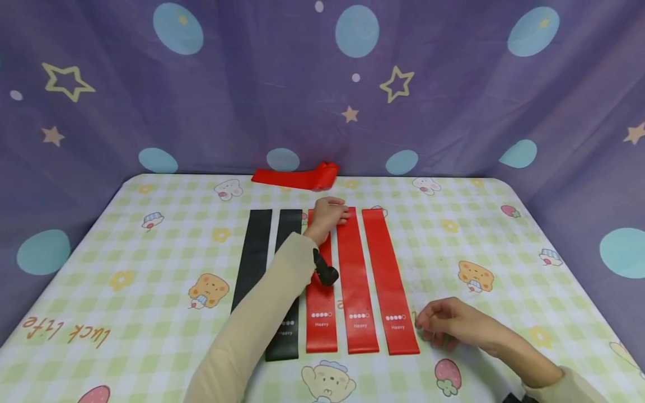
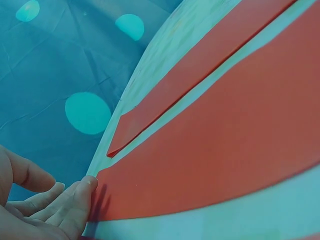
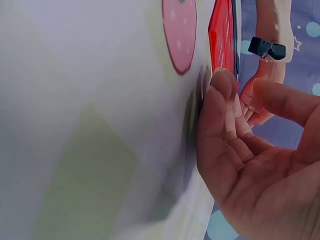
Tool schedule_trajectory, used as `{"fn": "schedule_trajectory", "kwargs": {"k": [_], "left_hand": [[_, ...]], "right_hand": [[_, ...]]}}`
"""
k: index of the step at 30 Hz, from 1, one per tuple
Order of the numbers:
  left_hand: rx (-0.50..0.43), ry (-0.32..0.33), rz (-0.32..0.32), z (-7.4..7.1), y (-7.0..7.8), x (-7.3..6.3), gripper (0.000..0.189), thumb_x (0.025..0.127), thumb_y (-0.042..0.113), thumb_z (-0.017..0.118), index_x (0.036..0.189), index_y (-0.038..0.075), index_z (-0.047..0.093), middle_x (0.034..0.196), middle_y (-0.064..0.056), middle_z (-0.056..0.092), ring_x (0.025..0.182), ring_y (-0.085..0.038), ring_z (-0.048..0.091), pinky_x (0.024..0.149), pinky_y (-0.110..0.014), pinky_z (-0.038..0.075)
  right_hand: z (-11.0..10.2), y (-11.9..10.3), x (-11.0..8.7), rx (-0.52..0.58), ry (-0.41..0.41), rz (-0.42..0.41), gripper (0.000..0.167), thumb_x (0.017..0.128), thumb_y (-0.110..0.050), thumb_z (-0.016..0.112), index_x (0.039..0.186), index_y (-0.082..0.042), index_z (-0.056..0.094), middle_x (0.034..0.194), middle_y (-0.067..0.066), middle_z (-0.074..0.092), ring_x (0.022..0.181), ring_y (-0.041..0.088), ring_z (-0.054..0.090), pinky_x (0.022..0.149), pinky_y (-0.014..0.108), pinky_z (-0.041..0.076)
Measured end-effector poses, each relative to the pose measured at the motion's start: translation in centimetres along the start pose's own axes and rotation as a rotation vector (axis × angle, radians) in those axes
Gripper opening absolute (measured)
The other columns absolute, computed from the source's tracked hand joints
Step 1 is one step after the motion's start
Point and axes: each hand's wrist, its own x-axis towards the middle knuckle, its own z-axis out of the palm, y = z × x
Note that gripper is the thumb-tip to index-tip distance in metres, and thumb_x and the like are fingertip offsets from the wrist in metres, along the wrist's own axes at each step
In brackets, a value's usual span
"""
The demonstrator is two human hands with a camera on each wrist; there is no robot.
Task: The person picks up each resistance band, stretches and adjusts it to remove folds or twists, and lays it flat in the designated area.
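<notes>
Three red resistance bands marked "Heavy" lie flat side by side in the head view: a left one (image 1: 321, 333), a middle one (image 1: 354, 268) and a right one (image 1: 387, 268). To their left lie two black resistance bands, the outer (image 1: 253, 257) and the inner (image 1: 282, 350). My left hand (image 1: 326, 217) is over the far ends of the left and middle red bands. In the left wrist view its fingertips (image 2: 89, 184) rest at a red band's end (image 2: 175, 180), pinching nothing. My right hand (image 1: 453, 326), fingers loosely bent and holding nothing, hovers beside the right band's near end.
Another red band (image 1: 297, 178), folded over at one end, lies at the table's back edge. A checked, cartoon-printed cloth (image 1: 166, 280) covers the table. Behind it hangs a purple curtain (image 1: 282, 84) with stars and dots. My left forearm (image 1: 262, 308) crosses above the black bands.
</notes>
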Motion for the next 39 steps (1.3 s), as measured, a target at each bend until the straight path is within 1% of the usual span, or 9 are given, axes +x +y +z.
{"fn": "schedule_trajectory", "kwargs": {"k": [6,13,18,24,27,30,32,36,39], "left_hand": [[-0.003,0.038,0.002,-0.8,0.0,0.3,0.034,0.091,0.010,0.060,0.122,-0.003,0.058,0.113,-0.020,0.067,0.098,-0.029,0.068,0.083,-0.032,0.056],[-0.009,0.052,0.015,-1.8,0.0,0.5,0.032,0.092,0.009,0.058,0.122,-0.003,0.058,0.112,-0.022,0.067,0.098,-0.031,0.068,0.085,-0.034,0.054],[-0.042,0.076,0.025,-2.6,0.0,0.6,0.031,0.093,0.007,0.055,0.122,-0.004,0.058,0.114,-0.023,0.065,0.098,-0.031,0.067,0.086,-0.034,0.054],[-0.087,0.101,0.020,-3.6,-0.1,0.5,0.029,0.093,0.006,0.055,0.119,-0.004,0.060,0.113,-0.025,0.066,0.087,-0.025,0.069,0.082,-0.033,0.056],[-0.102,0.105,0.017,-4.2,-0.1,0.4,0.030,0.093,0.007,0.055,0.121,-0.003,0.060,0.114,-0.024,0.065,0.087,-0.025,0.069,0.083,-0.033,0.056],[-0.092,0.099,0.023,-4.9,-0.1,0.3,0.030,0.095,0.009,0.054,0.122,-0.003,0.059,0.116,-0.022,0.065,0.085,-0.023,0.069,0.080,-0.030,0.056],[-0.078,0.094,0.028,-5.4,-0.1,0.2,0.029,0.095,0.010,0.054,0.121,-0.003,0.060,0.115,-0.021,0.065,0.079,-0.018,0.068,0.075,-0.025,0.057],[-0.049,0.078,0.041,-6.3,-0.4,0.1,0.028,0.095,0.010,0.053,0.118,-0.004,0.061,0.109,-0.019,0.067,0.066,-0.007,0.064,0.065,-0.019,0.055],[-0.040,0.073,0.048,-6.7,-0.5,0.0,0.028,0.094,0.009,0.052,0.116,-0.006,0.061,0.102,-0.017,0.067,0.062,-0.006,0.062,0.063,-0.019,0.054]], "right_hand": [[-0.2,-0.8,1.0,-0.044,0.016,-0.025,0.024,0.093,-0.013,0.053,0.105,0.007,0.059,0.083,0.003,0.063,0.069,0.014,0.056,0.057,0.026,0.049],[-0.3,-1.9,2.3,-0.075,0.067,-0.014,0.021,0.092,-0.010,0.054,0.104,0.005,0.059,0.080,0.003,0.063,0.068,0.015,0.057,0.057,0.027,0.050],[-0.5,-2.7,3.5,-0.107,0.089,-0.054,0.020,0.090,-0.007,0.052,0.103,0.007,0.058,0.080,0.004,0.062,0.067,0.017,0.057,0.057,0.029,0.050],[-1.0,-3.9,5.3,-0.126,0.122,-0.038,0.020,0.087,-0.004,0.051,0.103,0.006,0.057,0.081,0.003,0.061,0.068,0.017,0.057,0.057,0.029,0.050],[-1.4,-4.3,6.3,-0.143,0.138,-0.051,0.020,0.086,-0.004,0.051,0.103,0.006,0.057,0.080,0.003,0.060,0.067,0.016,0.056,0.057,0.028,0.049],[-1.8,-4.7,7.3,-0.160,0.157,-0.067,0.020,0.087,-0.004,0.051,0.104,0.006,0.057,0.080,0.003,0.060,0.067,0.015,0.056,0.058,0.028,0.050],[-2.1,-5.1,8.0,-0.165,0.168,-0.070,0.021,0.088,-0.005,0.052,0.105,0.006,0.056,0.081,0.004,0.060,0.067,0.015,0.056,0.059,0.029,0.050],[-2.7,-6.0,9.3,-0.184,0.199,-0.072,0.022,0.089,-0.007,0.053,0.107,0.006,0.056,0.084,0.006,0.060,0.067,0.015,0.056,0.060,0.029,0.051],[-3.0,-6.7,10.5,-0.188,0.230,-0.091,0.022,0.090,-0.007,0.055,0.106,0.008,0.055,0.086,0.011,0.061,0.066,0.015,0.056,0.060,0.028,0.052]]}}
